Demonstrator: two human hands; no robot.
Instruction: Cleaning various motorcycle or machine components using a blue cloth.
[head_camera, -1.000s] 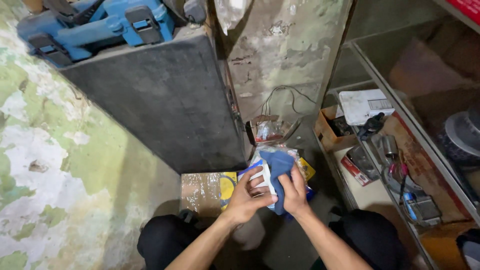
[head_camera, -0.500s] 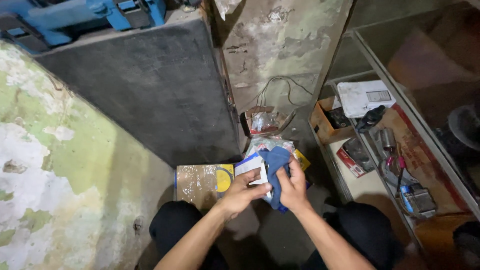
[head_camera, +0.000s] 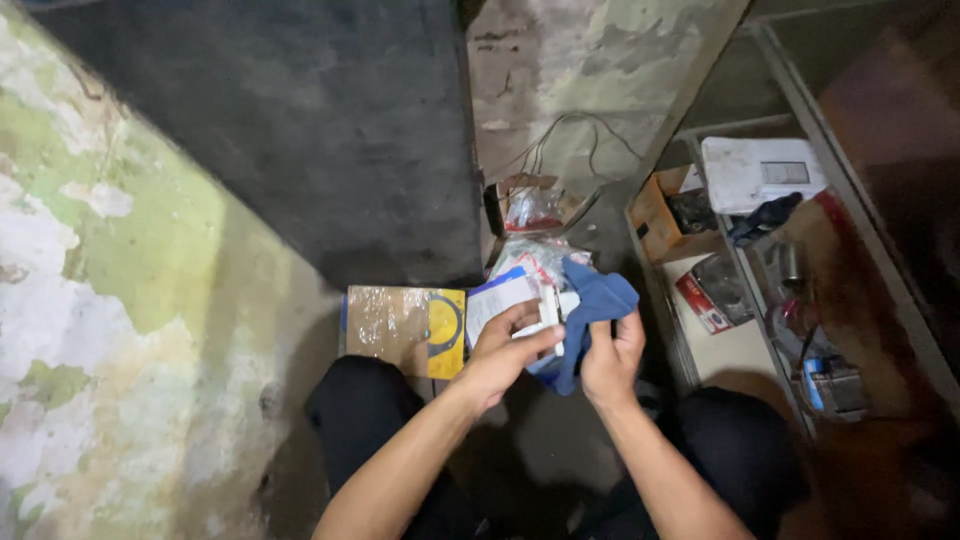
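The blue cloth (head_camera: 590, 315) has dropped lower, hanging lengthwise from the right hand (head_camera: 612, 360).

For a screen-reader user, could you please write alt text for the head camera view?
Seen from above, a crouching person's left hand holds a small white object while the right hand grips a blue cloth against it. A flat cardboard box lies on the floor; a cluttered shelf stands to the right.

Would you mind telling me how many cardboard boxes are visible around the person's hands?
2 for certain: a flat cardboard box lies on the floor beside the left hand, and an open cardboard box sits on the shelf to the right. Others may be hidden under the plastic bags.
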